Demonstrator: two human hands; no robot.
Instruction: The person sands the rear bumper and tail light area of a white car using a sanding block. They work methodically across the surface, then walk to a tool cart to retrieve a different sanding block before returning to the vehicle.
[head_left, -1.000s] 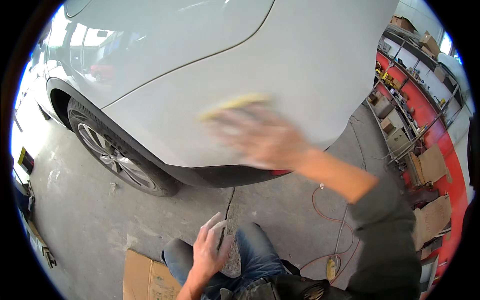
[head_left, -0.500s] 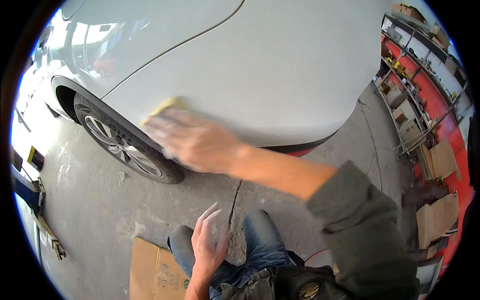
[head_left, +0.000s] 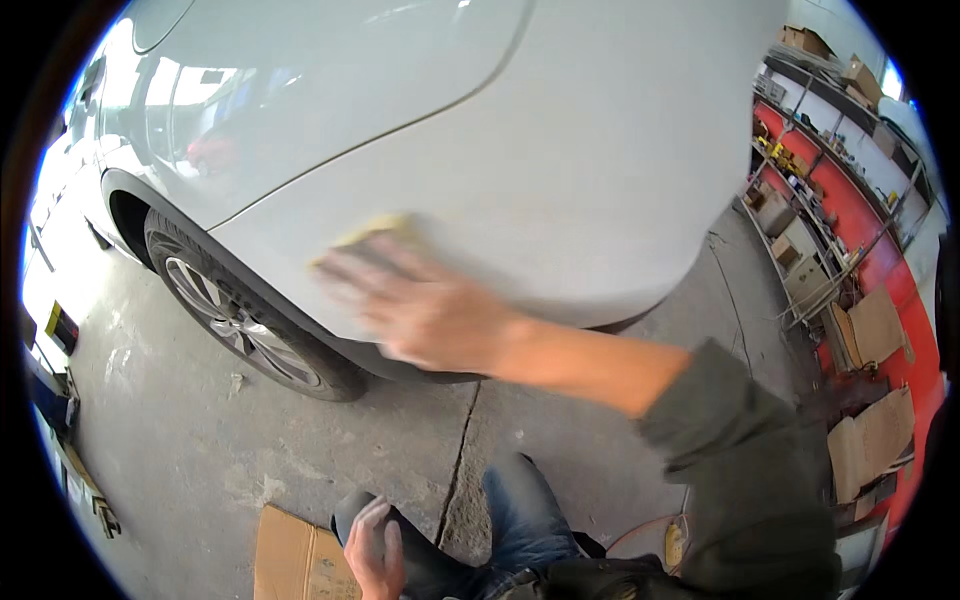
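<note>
Your right hand (head_left: 435,310): arm outstretched, fingers flattened over a yellow pad (head_left: 385,225), blurred, apparently pressed to the white car panel (head_left: 600,180) right of the wheel (head_left: 235,325). Your left hand (head_left: 376,555): loosely half-open, seemingly unladen, beside your knee (head_left: 347,511). Surroundings: grey concrete floor (head_left: 190,440); loaded shelving (head_left: 818,92), right.

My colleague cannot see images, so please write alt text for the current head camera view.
A blurred right hand holds a yellow pad against a white car's rear bumper, beside the wheel. The left hand, apparently empty, is near the left knee. Cluttered shelves stand at right.
</note>
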